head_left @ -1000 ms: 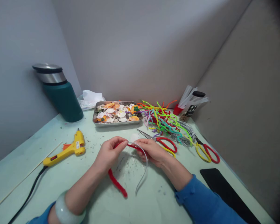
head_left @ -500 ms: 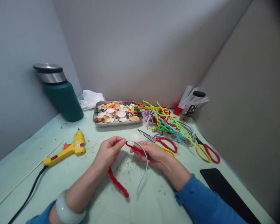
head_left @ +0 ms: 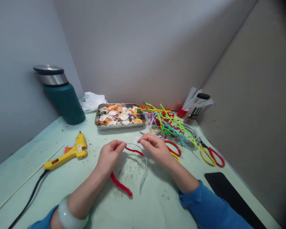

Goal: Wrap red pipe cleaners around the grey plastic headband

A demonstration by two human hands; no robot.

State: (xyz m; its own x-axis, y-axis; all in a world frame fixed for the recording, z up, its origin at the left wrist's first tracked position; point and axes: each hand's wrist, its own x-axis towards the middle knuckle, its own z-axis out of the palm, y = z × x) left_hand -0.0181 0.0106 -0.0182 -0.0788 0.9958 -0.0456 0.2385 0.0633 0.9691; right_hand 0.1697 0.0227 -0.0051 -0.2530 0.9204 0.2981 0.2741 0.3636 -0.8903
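Observation:
My left hand (head_left: 111, 156) is closed in a pinch on a thin, light grey headband (head_left: 146, 165), whose curved arm arches to the right and down. A fuzzy red pipe cleaner (head_left: 134, 150) comes out from these fingertips, and its loose end lies across the inside of the curve. The red-wrapped arm of the headband (head_left: 121, 186) shows below my left hand; the part behind the palm is hidden. Just above and right of the arch, my right hand (head_left: 154, 148) has curled fingers, thumb and forefinger slightly apart, with nothing visible between them.
Behind my right hand lie red-and-yellow-handled scissors (head_left: 173, 148), partly covered. Colourful pipe cleaners (head_left: 169, 122) are heaped beside a metal tray (head_left: 120, 127) of shells. A yellow glue gun (head_left: 71, 154) and a teal bottle (head_left: 65, 101) are on the left. More scissors (head_left: 212, 156) lie right.
My right hand has let go of the red pipe cleaner and risen slightly above the headband. The red strand's end now hangs free inside the curve. My left hand stays almost in place.

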